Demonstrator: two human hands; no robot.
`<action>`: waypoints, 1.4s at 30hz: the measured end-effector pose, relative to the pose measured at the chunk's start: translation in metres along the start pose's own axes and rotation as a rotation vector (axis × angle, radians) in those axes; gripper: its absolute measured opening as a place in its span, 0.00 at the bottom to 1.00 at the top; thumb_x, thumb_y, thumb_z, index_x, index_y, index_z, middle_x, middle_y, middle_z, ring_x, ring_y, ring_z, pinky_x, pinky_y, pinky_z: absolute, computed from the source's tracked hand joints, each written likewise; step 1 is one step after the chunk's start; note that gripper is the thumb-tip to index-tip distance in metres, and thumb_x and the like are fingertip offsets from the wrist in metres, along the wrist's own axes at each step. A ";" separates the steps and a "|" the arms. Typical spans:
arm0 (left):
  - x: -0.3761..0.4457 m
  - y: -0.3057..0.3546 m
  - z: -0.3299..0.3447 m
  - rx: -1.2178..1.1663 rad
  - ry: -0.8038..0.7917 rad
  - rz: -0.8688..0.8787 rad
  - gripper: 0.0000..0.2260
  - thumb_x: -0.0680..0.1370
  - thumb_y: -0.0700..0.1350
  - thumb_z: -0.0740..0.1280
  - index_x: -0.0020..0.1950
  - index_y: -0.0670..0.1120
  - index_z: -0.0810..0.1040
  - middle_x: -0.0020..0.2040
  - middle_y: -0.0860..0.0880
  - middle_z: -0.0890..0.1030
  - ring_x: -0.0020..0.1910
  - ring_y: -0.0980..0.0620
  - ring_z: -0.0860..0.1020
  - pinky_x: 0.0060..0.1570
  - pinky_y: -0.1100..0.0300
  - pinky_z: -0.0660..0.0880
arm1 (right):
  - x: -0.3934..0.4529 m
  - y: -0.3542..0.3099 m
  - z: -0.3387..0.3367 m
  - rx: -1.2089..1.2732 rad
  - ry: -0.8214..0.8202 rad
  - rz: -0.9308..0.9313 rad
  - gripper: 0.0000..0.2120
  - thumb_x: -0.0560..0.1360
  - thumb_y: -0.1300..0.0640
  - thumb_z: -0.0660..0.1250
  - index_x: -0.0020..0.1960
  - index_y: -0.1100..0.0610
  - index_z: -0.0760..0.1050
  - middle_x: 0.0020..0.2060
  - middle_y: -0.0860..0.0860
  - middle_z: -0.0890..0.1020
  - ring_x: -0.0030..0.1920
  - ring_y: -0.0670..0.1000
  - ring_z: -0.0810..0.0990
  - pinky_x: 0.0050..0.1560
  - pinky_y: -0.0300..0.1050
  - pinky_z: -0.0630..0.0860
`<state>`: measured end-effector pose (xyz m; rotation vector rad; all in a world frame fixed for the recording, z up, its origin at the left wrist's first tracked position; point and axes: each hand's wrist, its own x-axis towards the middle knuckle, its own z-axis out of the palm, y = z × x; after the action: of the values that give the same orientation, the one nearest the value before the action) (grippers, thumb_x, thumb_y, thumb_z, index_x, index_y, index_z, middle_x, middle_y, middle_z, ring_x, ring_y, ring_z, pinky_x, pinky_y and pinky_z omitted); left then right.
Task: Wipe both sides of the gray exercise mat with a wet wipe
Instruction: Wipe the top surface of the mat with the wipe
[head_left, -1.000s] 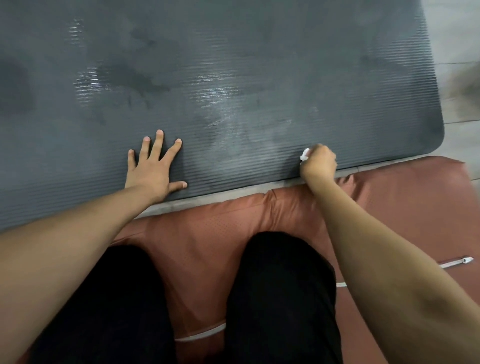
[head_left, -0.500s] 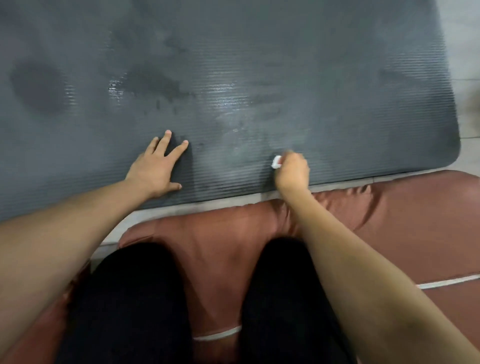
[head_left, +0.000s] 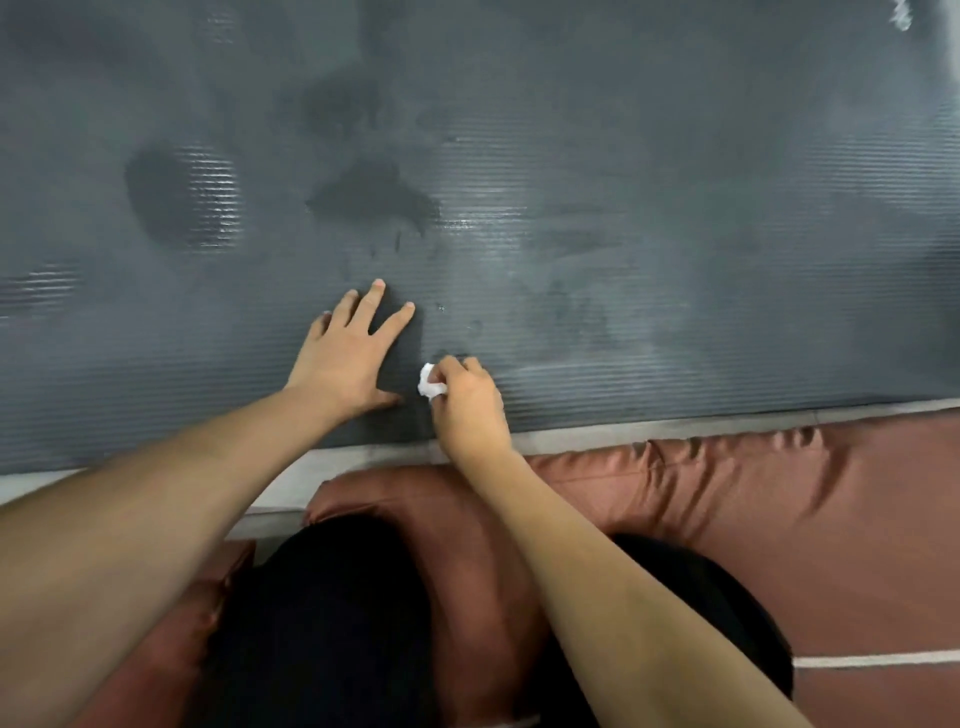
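The right hand (head_left: 470, 402) pinches a crumpled white wet wipe (head_left: 431, 383) between thumb and curled fingers and presses it against the gray exercise mat (head_left: 649, 208), close to the mat's near edge. The left hand (head_left: 345, 358) lies flat on the mat, fingers straight and spread, holding nothing; its thumb sits just beside the wipe.

Over the last second the right hand has travelled leftward along the near edge, from well right of the left hand to a position almost touching it. The left hand has stayed planted as an anchor. The stroke has therefore covered the near strip between the two hands.

The mat lies flat on the floor (head_left: 291, 475), ribbed side up. Dark damp patches and glossy streaks show across its centre and left, indicating that much of this face is already wiped. The person kneels on a reddish-brown cushion (head_left: 779, 493) next to the mat.

Judgement: the upper face is well advanced; the left hand likely must shift to free the next strip. The underside appears not yet addressed.
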<state>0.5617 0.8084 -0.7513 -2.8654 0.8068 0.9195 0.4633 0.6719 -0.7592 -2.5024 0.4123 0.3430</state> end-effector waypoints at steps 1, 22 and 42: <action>0.000 -0.003 0.001 0.026 0.003 -0.011 0.54 0.69 0.67 0.75 0.83 0.60 0.42 0.83 0.46 0.40 0.82 0.40 0.47 0.78 0.39 0.54 | 0.006 0.010 -0.007 -0.015 0.052 -0.006 0.04 0.74 0.64 0.67 0.48 0.59 0.77 0.44 0.58 0.77 0.44 0.61 0.77 0.41 0.49 0.72; 0.010 0.000 0.013 -0.020 -0.092 -0.108 0.54 0.73 0.66 0.71 0.79 0.63 0.29 0.80 0.50 0.26 0.81 0.42 0.34 0.80 0.38 0.43 | 0.134 0.040 -0.043 0.042 0.094 -0.128 0.08 0.74 0.66 0.63 0.49 0.58 0.77 0.45 0.56 0.76 0.46 0.58 0.74 0.47 0.50 0.71; 0.003 -0.016 -0.010 -0.098 -0.137 0.002 0.39 0.81 0.60 0.61 0.80 0.64 0.34 0.82 0.52 0.31 0.83 0.45 0.43 0.78 0.41 0.55 | 0.270 -0.016 -0.047 0.053 0.181 -0.231 0.11 0.76 0.68 0.61 0.54 0.59 0.78 0.49 0.57 0.76 0.46 0.55 0.70 0.46 0.48 0.69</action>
<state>0.5767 0.8195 -0.7471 -2.8428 0.7729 1.1720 0.7251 0.5995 -0.8023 -2.5047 0.1957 0.0136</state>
